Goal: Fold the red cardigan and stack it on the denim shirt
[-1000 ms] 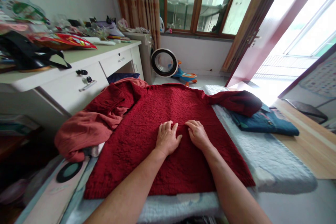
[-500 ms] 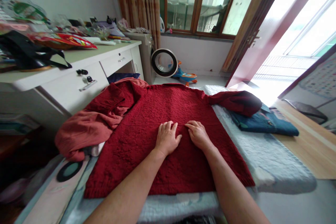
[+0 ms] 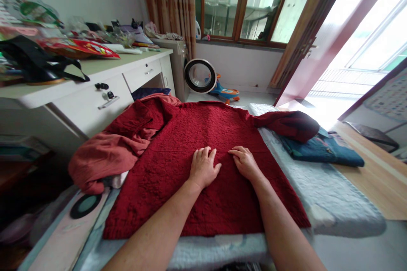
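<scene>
A dark red textured sweater (image 3: 171, 186) lies spread out before me, its ribbed hem towards me and its collar at the far side. Flat on the middle of it rests my left hand (image 3: 204, 167), fingers stretched forward and thumb apart. My right hand (image 3: 245, 161) touches the fabric a little to the right, fingers extended and holding nothing. The right sleeve (image 3: 289, 123) reaches over folded blue denim (image 3: 324, 150). On the left, the other sleeve overlaps a heap of salmon-pink cloth (image 3: 104, 159).
The sweater lies on a pale blue quilted cover (image 3: 337, 203) over a wooden surface (image 3: 384, 182). A white desk (image 3: 85, 112) with cluttered top stands left. Beyond are an open-doored washing machine (image 3: 179, 59) and a blue-orange ride-on toy (image 3: 224, 92). A long pale box (image 3: 63, 237) lies near left.
My right hand has slid slightly to the right over the sweater, widening the gap between my hands. The left hand stays nearly in place on the fabric.
</scene>
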### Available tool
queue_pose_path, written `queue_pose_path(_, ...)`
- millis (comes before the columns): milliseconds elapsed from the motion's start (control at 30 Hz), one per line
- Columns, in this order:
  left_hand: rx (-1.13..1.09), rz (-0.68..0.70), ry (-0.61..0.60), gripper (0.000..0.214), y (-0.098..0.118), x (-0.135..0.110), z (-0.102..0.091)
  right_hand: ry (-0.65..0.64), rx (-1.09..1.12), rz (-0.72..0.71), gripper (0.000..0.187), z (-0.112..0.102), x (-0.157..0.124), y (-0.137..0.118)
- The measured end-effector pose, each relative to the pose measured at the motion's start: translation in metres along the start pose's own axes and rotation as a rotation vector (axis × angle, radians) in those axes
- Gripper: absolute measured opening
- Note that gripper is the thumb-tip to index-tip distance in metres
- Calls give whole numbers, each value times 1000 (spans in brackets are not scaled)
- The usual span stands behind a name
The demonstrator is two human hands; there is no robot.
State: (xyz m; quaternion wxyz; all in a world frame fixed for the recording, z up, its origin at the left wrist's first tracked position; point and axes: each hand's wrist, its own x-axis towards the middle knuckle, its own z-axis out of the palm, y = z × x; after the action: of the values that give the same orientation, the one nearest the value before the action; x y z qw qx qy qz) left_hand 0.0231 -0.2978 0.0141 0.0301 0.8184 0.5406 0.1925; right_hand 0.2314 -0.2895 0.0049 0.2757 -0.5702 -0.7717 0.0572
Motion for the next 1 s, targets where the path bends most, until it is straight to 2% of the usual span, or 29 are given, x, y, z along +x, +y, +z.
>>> queue_pose_path(267,1,0,13,55,-1,0,2,20,20,10,31,0,0,8)
queue_pose_path(667,0,-7,8,55,0,-1,1,60,-76,107,33,-6,0,19)
queue_pose_path(867,-4,-5,10,55,0,-1,0,123,-130,166,30,-8,-2,22)
queue_pose_path(1000,7,-10,7,54,0,-1,1,159,-79,94,31,-3,2,12)
